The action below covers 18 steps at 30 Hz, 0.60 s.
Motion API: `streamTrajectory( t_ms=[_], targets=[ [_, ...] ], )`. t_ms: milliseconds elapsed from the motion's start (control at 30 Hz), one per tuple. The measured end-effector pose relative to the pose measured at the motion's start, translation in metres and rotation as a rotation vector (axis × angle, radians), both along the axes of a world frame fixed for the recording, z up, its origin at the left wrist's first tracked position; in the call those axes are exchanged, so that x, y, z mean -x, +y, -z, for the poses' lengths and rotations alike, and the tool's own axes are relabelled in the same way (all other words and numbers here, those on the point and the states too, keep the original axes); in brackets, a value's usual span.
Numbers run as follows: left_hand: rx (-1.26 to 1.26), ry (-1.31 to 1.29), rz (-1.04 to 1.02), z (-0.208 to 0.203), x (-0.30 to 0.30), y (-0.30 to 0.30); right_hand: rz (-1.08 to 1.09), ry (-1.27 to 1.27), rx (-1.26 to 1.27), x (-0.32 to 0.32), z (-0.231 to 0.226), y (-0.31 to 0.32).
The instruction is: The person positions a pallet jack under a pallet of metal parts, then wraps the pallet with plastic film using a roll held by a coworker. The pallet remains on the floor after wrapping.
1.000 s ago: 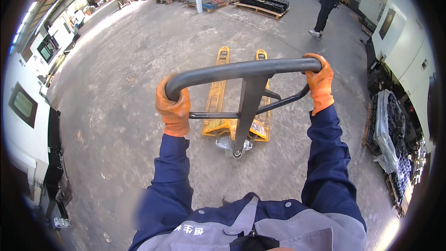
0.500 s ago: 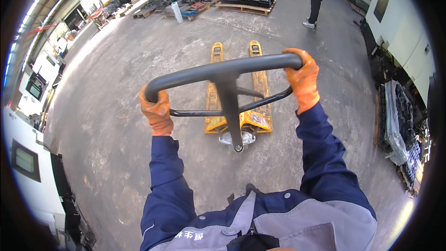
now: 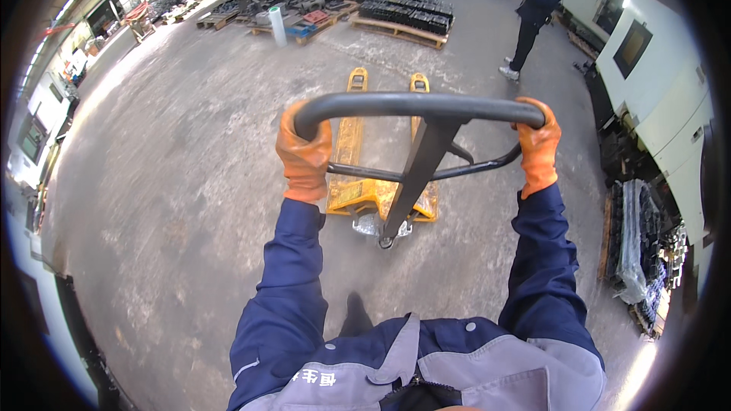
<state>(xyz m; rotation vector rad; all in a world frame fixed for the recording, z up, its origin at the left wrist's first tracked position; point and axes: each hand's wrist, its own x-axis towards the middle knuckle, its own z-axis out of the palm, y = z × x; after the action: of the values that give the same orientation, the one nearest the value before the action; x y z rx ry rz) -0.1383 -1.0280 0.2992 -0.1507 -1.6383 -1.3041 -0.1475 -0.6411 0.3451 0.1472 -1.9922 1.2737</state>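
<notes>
Left grip (image 3: 304, 156), right grip (image 3: 541, 151) seemingly encircle black handle (image 3: 419, 104)

head view | head-worn | wide fisheye | faces down and ahead | hands (image 3: 306, 158) near

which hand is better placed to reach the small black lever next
Right, it seems: the right hand grips the handle at its right end, and the lever juts from the stem on that side, closer to it. The left hand holds the far end, with the stem in between.

Pallet (image 3: 400, 32) bearing apparently metal parts (image 3: 405, 12).
</notes>
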Motion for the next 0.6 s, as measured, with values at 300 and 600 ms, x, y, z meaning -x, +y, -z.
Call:
streamTrajectory(
  t_ms=[300, 600],
  targets=[
    [0.119, 0.108, 0.027, -0.010, 0.169, 0.009, -0.111, -0.013, 0.022, 0.177, -0.003, 0.010],
    [-0.074, -0.010, 0.228, -0.003, 0.377, -0.036, 0.033, 0.080, 0.042, 0.354, 0.001, -0.036]
  ],
)
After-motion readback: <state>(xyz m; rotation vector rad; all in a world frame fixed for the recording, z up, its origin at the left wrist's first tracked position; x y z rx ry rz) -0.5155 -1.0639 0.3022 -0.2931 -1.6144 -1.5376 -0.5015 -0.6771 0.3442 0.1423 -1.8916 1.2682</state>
